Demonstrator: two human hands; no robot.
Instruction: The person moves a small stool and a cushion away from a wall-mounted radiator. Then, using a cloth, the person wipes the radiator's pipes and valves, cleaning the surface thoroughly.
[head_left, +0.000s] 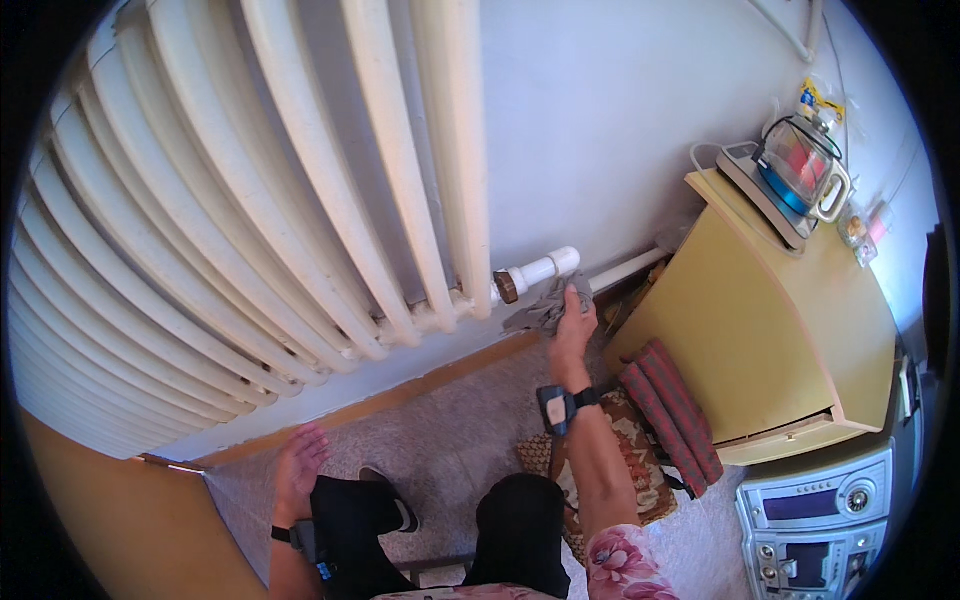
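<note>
My right hand (576, 324) is closed around a crumpled grey cloth (553, 306), just below the white pipe elbow (564, 259) at the lower right end of a cream column radiator (259, 225). A brown fitting (506, 287) joins the elbow piece to the radiator. A white pipe (626, 271) runs off to the right, behind the cloth. My left hand (301, 457) is over my left knee, palm turned up and fingers extended, with nothing in it. Each wrist bears a strapped device.
Right of the pipe stands a yellow cabinet (739, 322) with a glass electric kettle (802, 169) on top. A red and grey striped cushion (671, 416) leans against it, above a patterned mat (637, 457). A silver stereo unit (817, 510) is at lower right. Wooden furniture (127, 517) stands at lower left.
</note>
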